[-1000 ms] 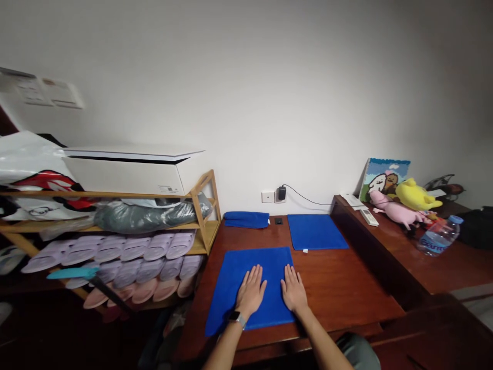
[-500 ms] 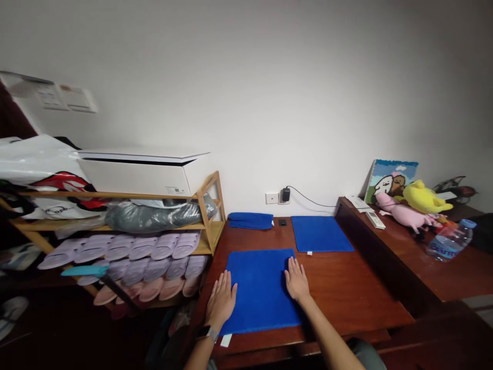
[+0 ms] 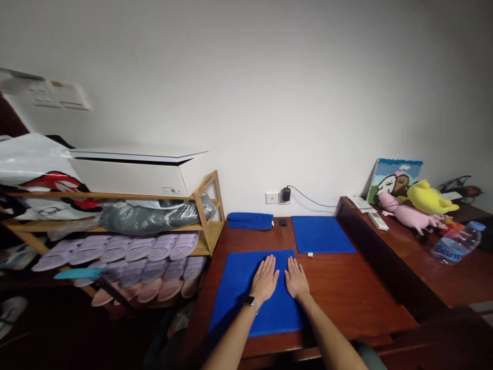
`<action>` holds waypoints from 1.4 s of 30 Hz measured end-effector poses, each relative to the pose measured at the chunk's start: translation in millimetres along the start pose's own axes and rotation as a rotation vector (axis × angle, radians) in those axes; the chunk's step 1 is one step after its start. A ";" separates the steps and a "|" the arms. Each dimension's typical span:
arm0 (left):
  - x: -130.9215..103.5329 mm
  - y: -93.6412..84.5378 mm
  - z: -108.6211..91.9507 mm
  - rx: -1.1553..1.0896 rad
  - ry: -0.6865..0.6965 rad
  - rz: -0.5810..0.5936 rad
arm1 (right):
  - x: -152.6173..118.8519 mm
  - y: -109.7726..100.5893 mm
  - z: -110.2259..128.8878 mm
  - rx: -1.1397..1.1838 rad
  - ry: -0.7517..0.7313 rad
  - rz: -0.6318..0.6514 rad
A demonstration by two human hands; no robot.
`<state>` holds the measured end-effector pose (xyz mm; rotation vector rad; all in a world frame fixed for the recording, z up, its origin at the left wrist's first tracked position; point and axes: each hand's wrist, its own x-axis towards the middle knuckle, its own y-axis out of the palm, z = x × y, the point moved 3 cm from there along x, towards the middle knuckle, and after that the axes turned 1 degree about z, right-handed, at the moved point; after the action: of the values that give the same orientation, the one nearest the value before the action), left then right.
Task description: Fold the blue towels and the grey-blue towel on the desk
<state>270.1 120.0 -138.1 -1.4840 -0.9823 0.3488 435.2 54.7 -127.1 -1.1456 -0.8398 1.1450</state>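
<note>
A blue towel (image 3: 234, 288) lies spread flat on the brown wooden table (image 3: 342, 288) in front of me. My left hand (image 3: 265, 280) is over the middle right of the towel, palm down with fingers stretched out; a watch is on that wrist. Along the towel's right edge rests my right hand (image 3: 296, 279), also flat, its fingers extended. Neither hand grips anything. Toward the wall are a folded blue towel (image 3: 250, 221) on the left and another flat blue towel (image 3: 321, 234) on the right, with a small white tag at its front edge.
On the left stands a wooden rack (image 3: 210, 236) with slippers (image 3: 138, 247) and a white box (image 3: 131, 174). A raised desk (image 3: 427, 272) on the right bears plush toys (image 3: 410, 213), a remote (image 3: 378, 221) and a plastic bottle (image 3: 458, 244). A black plug (image 3: 286, 194) sits in the wall socket.
My left hand has moved right, from the towel's left edge to its middle right, close to my right hand. The right hand stays almost where it was.
</note>
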 end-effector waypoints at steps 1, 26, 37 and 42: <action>3.1 2.4 3.3 0.000 -0.010 0.007 | -0.1 -1.4 0.2 0.002 0.001 0.006; -45.0 -6.0 139.7 0.145 -0.310 -0.133 | 46.8 -1.3 6.8 0.029 0.012 0.020; 28.5 34.9 15.9 0.049 -0.067 -0.037 | 43.2 -6.4 6.6 0.094 -0.020 0.020; -1.4 7.3 125.6 0.056 -0.293 -0.038 | 43.8 -7.0 6.4 0.054 0.015 0.019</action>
<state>181.3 203.4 -169.7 -1.3851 -1.2213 0.5735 441.5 98.6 -120.8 -1.1185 -0.7835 1.1660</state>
